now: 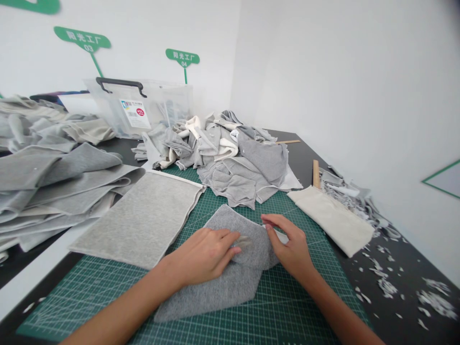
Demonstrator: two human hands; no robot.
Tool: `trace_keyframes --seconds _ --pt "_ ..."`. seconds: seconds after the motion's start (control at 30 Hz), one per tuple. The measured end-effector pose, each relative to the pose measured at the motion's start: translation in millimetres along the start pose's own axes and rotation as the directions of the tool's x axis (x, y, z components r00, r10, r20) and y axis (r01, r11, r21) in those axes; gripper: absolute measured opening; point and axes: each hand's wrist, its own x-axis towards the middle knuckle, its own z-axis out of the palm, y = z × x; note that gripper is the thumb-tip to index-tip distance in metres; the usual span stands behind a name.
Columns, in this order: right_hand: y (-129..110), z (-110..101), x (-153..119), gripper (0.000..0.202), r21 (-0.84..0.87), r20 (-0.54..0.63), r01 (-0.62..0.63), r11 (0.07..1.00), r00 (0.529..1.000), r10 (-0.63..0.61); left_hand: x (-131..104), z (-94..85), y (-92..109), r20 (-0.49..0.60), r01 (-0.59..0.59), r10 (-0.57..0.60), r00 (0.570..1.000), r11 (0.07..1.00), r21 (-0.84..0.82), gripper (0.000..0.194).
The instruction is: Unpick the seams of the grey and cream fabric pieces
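A piece of dark grey fabric [230, 287] lies partly folded on the green cutting mat [287, 316]. My left hand [206, 254] is over its middle, thumb and fingers drawn together. At those fingertips is a pale, blurred, see-through shape [244, 243]; its kind cannot be made out. My right hand [293, 244] pinches the fabric's right upper edge between thumb and forefinger, where a whitish strip shows beside the fingers. To the left of the fabric, a larger light grey cloth panel [140, 215] lies flat on the mat.
Behind the mat is a heap of grey and cream scraps [247, 158], with a clear plastic bin [154, 105] farther back. Stacked grey fabric [53, 191] fills the left side. At right lie a folded cream cloth [334, 215], a wooden strip [316, 173] and shredded offcuts [388, 287].
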Motion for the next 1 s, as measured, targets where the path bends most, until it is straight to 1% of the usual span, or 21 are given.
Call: trace_keyframes --seconds 0.1,0.27,0.47,0.67,0.87,1.0 --pt "-0.1 0.1 0.2 0.023 0.001 0.003 0.002 1.0 1.0 -0.002 -0.4 0.4 -0.9 0.0 -0.004 0.004 1.0 1.0 0.005 0.024" --pt "0.8 0.3 0.7 0.023 -0.004 0.004 0.006 1.0 1.0 -0.006 -1.1 -0.5 1.1 -0.044 -0.058 0.056 0.997 0.997 -0.05 0.027" --pt "1.3 1.1 1.1 0.023 0.002 0.006 0.001 1.0 1.0 -0.001 1.0 1.3 -0.1 0.011 -0.006 0.006 1.0 1.0 0.026 0.023" --pt "0.9 1.7 1.3 0.024 0.001 0.006 0.007 1.0 1.0 -0.007 -0.1 1.1 1.0 -0.009 -0.026 0.026 1.0 0.999 -0.045 0.026" --pt "-1.3 0.8 0.8 0.023 0.009 0.014 0.003 1.0 1.0 -0.003 0.4 1.7 0.4 0.009 0.003 -0.003 1.0 1.0 -0.011 0.025" --pt "-0.9 0.5 0.9 0.023 0.015 0.014 0.0 1.0 1.0 0.0 0.4 0.6 1.5 0.0 -0.015 0.015 1.0 1.0 -0.021 0.025"
